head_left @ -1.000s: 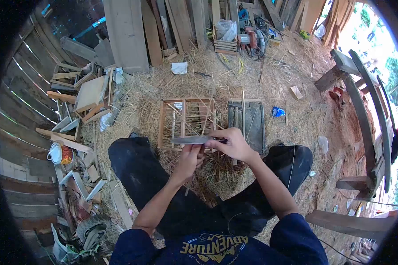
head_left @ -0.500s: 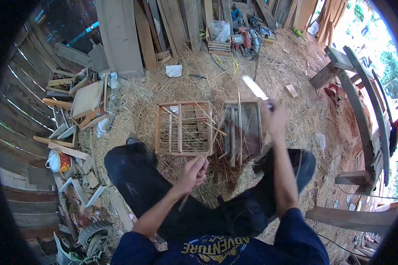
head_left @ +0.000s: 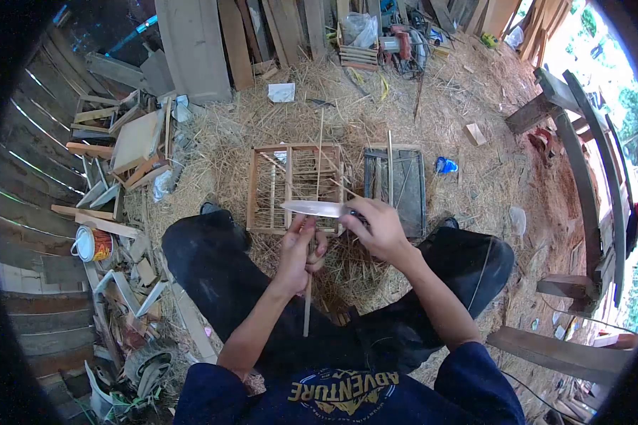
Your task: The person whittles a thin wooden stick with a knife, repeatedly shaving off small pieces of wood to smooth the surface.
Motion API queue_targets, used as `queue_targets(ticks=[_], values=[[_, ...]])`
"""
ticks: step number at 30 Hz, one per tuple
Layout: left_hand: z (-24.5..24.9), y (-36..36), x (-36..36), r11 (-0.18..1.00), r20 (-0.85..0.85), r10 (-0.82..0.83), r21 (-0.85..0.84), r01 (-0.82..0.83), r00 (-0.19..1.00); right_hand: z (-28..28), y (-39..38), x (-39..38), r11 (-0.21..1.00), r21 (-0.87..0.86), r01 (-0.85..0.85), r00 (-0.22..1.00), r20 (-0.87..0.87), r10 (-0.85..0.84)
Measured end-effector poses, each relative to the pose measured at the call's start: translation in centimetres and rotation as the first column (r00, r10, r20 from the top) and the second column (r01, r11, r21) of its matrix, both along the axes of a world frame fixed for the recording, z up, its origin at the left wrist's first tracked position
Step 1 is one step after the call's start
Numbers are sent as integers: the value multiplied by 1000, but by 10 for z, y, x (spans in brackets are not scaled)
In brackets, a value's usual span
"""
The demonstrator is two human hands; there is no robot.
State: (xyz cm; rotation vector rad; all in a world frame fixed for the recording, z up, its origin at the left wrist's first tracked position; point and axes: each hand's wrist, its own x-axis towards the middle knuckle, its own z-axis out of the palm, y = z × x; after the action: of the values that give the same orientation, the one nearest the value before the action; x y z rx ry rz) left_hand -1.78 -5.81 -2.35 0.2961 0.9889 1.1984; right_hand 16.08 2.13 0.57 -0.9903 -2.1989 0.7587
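Note:
My left hand (head_left: 299,256) is closed around a thin wooden stick (head_left: 307,308), whose lower end hangs toward my lap. In my right hand (head_left: 377,228) is a knife (head_left: 312,208) with a broad, bright blade and a dark handle. The blade points left and lies across the stick's line, just above my left fingers. Beyond my hands, a wooden frame with thin bars (head_left: 254,188) rests on the straw, partly covered by the left hand and blade. Beside it is a dark shallow tray (head_left: 408,185) with strips of wood in it.
Straw and shavings cover the ground. Scrap wood (head_left: 136,142) and a paint bucket (head_left: 86,242) are at left. Planks (head_left: 191,53) lean at the back near a red power tool (head_left: 403,44). A wooden bench-like structure (head_left: 581,184) stands at right; a blue crumpled item (head_left: 445,165) lies near the tray.
My right hand has brought the knife down and left, from beyond the tray to my left hand. The left hand has risen slightly with the stick, and the blue item has come into view.

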Motion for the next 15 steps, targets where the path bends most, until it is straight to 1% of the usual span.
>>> queue_targets(ticks=[1,4,7,10,15], values=[[1,3,1,1000,17,0,-10,0,1000,1,1,-4,999,-18,-35,999,11,35],[15,9,4,997,56,-53,65,49,997,5,2,-16,1000,-2,-24,998,54,24],[7,9,-5,999,148,-48,30,44,988,4,5,-24,999,27,-22,1000,-14,23],[8,6,-10,998,200,-40,60,29,979,7,7,-26,998,-36,-48,998,38,49],[11,2,-16,998,188,-54,27,50,981,4,9,-25,997,-13,-78,996,-46,78]])
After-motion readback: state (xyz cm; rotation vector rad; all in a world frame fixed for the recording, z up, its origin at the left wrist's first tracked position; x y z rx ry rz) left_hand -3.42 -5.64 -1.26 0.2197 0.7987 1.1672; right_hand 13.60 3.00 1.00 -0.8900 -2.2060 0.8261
